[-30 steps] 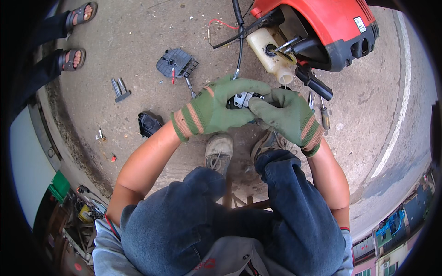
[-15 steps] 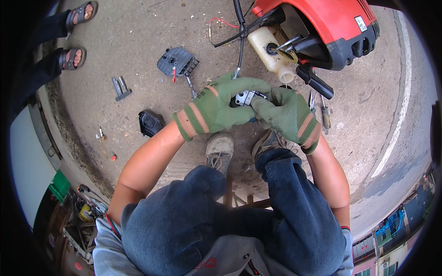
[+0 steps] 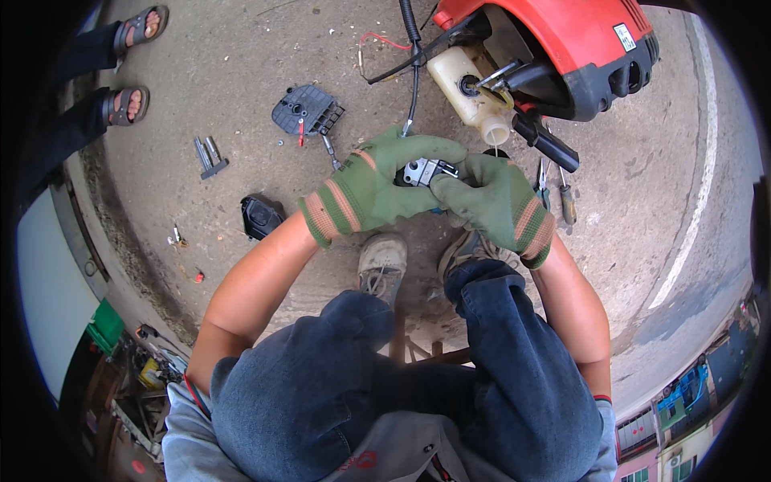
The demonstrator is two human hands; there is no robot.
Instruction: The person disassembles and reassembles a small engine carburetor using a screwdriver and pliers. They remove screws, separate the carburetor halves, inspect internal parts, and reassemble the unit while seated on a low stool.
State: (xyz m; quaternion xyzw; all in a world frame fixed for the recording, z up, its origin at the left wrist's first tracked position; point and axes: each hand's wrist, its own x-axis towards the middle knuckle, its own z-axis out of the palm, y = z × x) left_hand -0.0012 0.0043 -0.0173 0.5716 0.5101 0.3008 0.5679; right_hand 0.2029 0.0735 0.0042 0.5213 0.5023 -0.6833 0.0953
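Note:
Between my gloved hands is a small silver metal carburetor (image 3: pixel 423 171) with a dark part at its left side. My left hand (image 3: pixel 385 177), in a green knit glove, wraps round it from the left, thumb below and fingers along the far side. From the right, my right hand (image 3: pixel 491 197) pinches its right end, with the thumb over the near edge. The glove fingers hide the carburetor's underside. Just beyond my right hand lies a whitish plastic fuel tank (image 3: pixel 462 84) with an uncapped neck. A black cable (image 3: pixel 415 88) ends close to my left fingers.
A red and black machine housing (image 3: pixel 578 48) lies at the far right. On the concrete rest a black plate-like part (image 3: pixel 306 110), a black cover (image 3: pixel 263 216), bolts on a bar (image 3: pixel 210 157), pliers (image 3: pixel 543 183) and a screwdriver (image 3: pixel 567 202). Another person's sandalled feet (image 3: pixel 128 106) stand far left.
The carburetor has turned slightly and shifted a little left, showing more of its silver face. My right fingers have moved a little along its right end. Both hands keep their grip.

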